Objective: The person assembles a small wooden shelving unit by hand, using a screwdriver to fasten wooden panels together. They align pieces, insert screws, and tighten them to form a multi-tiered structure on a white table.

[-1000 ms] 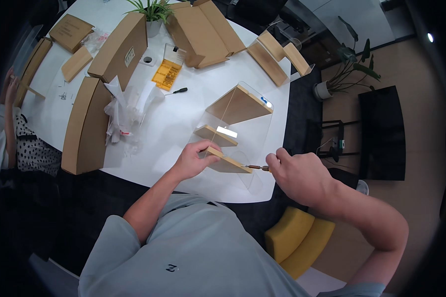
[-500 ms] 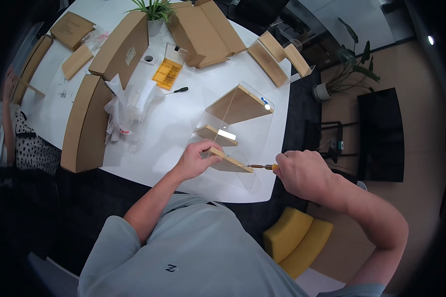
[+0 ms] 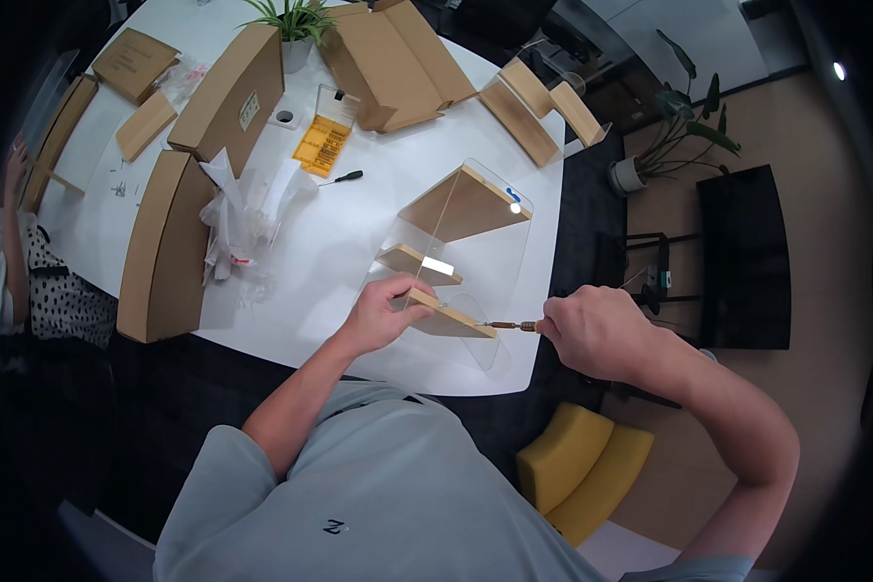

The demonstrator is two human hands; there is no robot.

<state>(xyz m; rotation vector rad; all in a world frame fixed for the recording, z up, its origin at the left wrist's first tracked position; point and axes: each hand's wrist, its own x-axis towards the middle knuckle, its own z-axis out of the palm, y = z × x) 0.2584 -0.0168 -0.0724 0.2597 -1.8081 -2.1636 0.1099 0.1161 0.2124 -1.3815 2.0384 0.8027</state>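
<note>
A small shelf unit of wooden boards between clear acrylic panels (image 3: 485, 228) lies near the table's right corner. My left hand (image 3: 386, 312) is closed on the end of its nearest wooden board (image 3: 453, 318), thumb on one side and fingers behind. My right hand (image 3: 597, 335) wraps round the handle of a screwdriver (image 3: 512, 326), held level. Its tip meets the edge of that board at the clear panel; the screw there is too small to make out. Farther off in the unit are a narrow middle board (image 3: 419, 263) and a wide board (image 3: 466, 206).
An orange bit case (image 3: 324, 144) and a black-handled screwdriver (image 3: 349, 177) lie on the white table (image 3: 291, 315). Cardboard boxes (image 3: 165, 242) and plastic wrapping (image 3: 238, 228) stand to the left. Another wood-and-acrylic shelf (image 3: 524, 121) is at the far right. A person (image 3: 44, 262) is at the left edge.
My right hand has shifted slightly and turned on the screwdriver's handle, covering more of its yellow part. My left hand keeps its hold on the board.
</note>
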